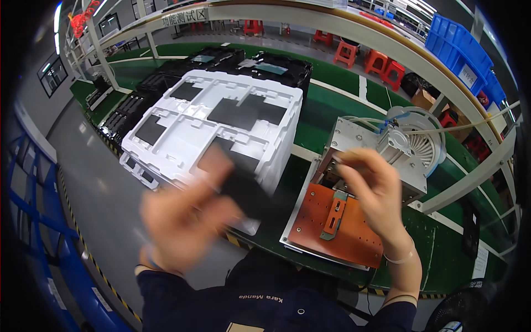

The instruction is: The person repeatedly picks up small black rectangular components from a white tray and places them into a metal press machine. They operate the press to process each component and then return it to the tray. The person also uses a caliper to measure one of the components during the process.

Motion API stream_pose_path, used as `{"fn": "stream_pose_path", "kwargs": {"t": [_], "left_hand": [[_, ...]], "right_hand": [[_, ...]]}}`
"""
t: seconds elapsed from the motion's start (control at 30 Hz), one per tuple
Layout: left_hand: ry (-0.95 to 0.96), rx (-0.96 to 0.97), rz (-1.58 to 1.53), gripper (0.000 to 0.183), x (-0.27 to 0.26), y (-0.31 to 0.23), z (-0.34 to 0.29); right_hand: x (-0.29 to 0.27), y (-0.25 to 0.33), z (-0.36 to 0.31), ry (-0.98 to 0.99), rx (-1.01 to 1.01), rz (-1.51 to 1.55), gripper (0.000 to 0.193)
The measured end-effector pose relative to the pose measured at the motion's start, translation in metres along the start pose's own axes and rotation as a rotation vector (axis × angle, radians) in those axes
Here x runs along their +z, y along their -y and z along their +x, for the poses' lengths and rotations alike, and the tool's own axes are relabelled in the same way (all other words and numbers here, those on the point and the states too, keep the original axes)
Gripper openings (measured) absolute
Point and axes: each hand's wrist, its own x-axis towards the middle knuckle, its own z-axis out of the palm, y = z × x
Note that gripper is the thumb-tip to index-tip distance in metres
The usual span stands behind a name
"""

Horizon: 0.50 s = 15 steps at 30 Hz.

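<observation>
Counts at the green surface (pixel 332 105)

Two hands, one white tray stack (pixel 221 116), one orange fixture plate (pixel 310 221), four red stools (pixel 345 52), two blue bins (pixel 459 50).

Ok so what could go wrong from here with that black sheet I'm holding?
1. The left hand is blurred with motion while it holds the thin black sheet; moving that fast, the sheet might bend or slip.
2. The sheet sits close over the white tray stack, which reaches the edge of the green bench; a knock might push it toward the floor.
3. The right hand is raised just above the orange fixture plate and its metal clamp, which could catch fingers.
</observation>
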Motion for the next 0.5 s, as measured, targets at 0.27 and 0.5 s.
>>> {"fn": "stream_pose_path", "kwargs": {"t": [0.27, 0.5], "left_hand": [[-0.017, -0.765, 0.017, 0.056, -0.109, 0.176, 0.113], [0.086, -0.861, -0.042, 0.054, -0.055, 0.201, 0.122]], "right_hand": [[0.122, -0.032, 0.115, 0.066, -0.611, -0.369, 0.038], [0.135, -0.023, 0.113, 0.199, -0.335, -0.442, 0.035]]}}
